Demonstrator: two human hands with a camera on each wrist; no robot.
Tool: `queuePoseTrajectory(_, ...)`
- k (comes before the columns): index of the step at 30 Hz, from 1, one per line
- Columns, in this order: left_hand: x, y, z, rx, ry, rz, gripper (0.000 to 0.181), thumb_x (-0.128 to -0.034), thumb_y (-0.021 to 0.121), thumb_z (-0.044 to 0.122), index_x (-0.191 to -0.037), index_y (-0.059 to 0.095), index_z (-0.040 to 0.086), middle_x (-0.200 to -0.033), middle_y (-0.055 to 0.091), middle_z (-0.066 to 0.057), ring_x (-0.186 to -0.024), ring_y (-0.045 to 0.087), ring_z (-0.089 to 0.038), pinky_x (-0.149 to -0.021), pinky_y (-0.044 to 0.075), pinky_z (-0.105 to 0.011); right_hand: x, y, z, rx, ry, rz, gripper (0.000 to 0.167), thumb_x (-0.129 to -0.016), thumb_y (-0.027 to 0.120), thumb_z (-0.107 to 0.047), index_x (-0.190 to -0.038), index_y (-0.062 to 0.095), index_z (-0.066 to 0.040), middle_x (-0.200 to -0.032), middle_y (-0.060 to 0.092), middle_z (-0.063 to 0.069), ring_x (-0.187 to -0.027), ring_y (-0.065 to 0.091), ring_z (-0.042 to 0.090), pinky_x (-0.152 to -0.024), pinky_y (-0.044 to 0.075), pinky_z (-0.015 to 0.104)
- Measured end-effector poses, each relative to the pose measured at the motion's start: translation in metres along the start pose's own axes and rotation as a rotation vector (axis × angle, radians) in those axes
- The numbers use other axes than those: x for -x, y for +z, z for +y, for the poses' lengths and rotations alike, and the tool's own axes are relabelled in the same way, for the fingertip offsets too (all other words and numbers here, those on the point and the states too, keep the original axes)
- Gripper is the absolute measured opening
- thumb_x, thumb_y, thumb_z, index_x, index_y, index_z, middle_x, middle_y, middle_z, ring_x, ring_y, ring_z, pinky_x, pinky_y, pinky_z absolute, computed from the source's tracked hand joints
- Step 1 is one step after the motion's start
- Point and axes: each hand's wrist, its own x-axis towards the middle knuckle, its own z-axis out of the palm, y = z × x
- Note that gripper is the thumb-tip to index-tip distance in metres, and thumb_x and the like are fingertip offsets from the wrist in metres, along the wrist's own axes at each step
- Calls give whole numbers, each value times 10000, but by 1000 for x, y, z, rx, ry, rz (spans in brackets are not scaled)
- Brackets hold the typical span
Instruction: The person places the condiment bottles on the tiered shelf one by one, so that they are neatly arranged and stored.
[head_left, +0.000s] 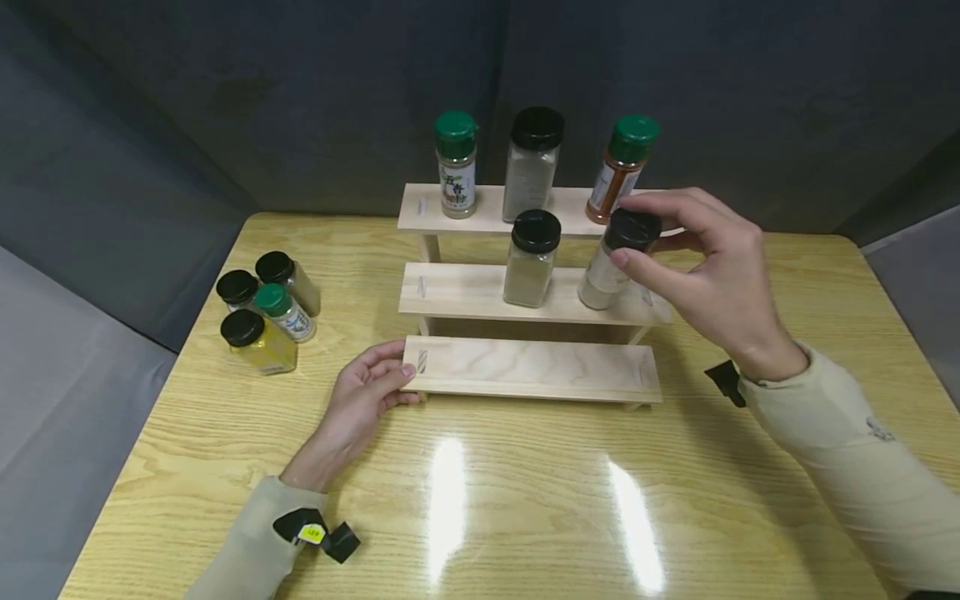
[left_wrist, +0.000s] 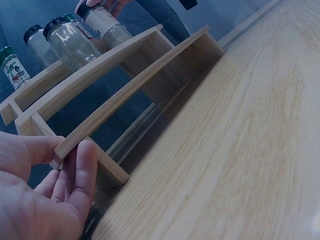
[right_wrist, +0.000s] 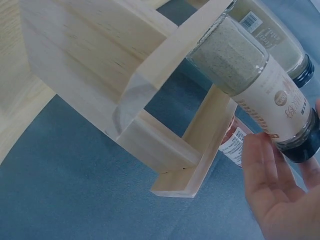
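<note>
A clear, square-sided jar with a black cap, a pale wrap label and greyish contents [head_left: 606,271] is being held at the right end of the middle shelf of a three-tier pale wooden rack [head_left: 525,367]. Its cap is being pinched in the right hand [head_left: 712,267], the grip being narrow, with thumb and fingers set around the cap.

The governing relation is being noted as follows: the jar's body is being presented below the grip and slightly to its left, long axis close to upright, base lowest at the middle shelf. Whether the base is being fully borne by the board cannot be told. The jar is being approached from the rack's right side, the right hand being the nearer.

The left end of the rack's lowest shelf is being clasped by the left hand [head_left: 367,387], thumb above and fingers beneath.

On the middle shelf, left of the held jar and apart from it, a second clear, square-sided jar with a black cap [head_left: 528,271] is standing. On the top shelf, just behind the held jar, a green-capped bottle with reddish contents [head_left: 621,173] is being partly overlapped by the right hand's fingers in the head view.
</note>
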Motion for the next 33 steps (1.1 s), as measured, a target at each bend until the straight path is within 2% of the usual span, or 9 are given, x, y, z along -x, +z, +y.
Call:
queuePoseTrajectory(7,0,0,-1,3,-4,0,477,-1074,595,-93,-1530,455,-109,-1033,715,-58,-842,721,-166,-792,675,-285,4,-2,1,-37,11,9,498,-855,862,122,-1328,765,2,-1235,725,58,-1046,693,141,-878,606,159)
queuePoseTrajectory(14,0,0,0,6,-4,0,479,-1074,593,-96,-1533,457,-104,-1034,717,-56,-865,721,-168,-795,676,-289,13,-9,4,-141,1,143,262,-1020,696,35,-1271,759,73,-1201,739,112,-1031,703,194,-871,587,199)
queuePoseTrajectory(16,0,0,0,5,-5,-2,480,-1073,595,-95,-1532,454,-109,-1033,717,-55,-871,721,-168,-800,676,-291,17,-12,5,-190,5,177,246,-1034,680,27,-1259,758,86,-1175,741,129,-1018,705,196,-871,587,202)
queuePoseTrajectory(21,1,0,0,1,-8,-4,482,-1073,596,-94,-1532,450,-112,-1032,716,-52,-873,720,-169,-809,677,-295,29,-24,14,-394,26,231,243,-1042,640,71,-1255,710,164,-1199,739,195,-1020,725,228,-912,609,224)
queuePoseTrajectory(28,1,-1,0,-4,-9,-2,485,-1076,591,-93,-1538,446,-107,-1029,713,-47,-866,716,-167,-813,675,-293,53,-37,31,-513,106,278,266,-1075,578,81,-1294,645,217,-1224,723,249,-986,740,262,-868,650,229)
queuePoseTrajectory(33,1,-1,0,-7,-5,-10,482,-1079,588,-91,-1537,440,-115,-1032,713,-48,-872,716,-165,-817,674,-292,72,-41,41,-542,230,275,293,-1088,587,57,-1350,637,177,-1237,717,233,-980,743,256,-825,669,234)
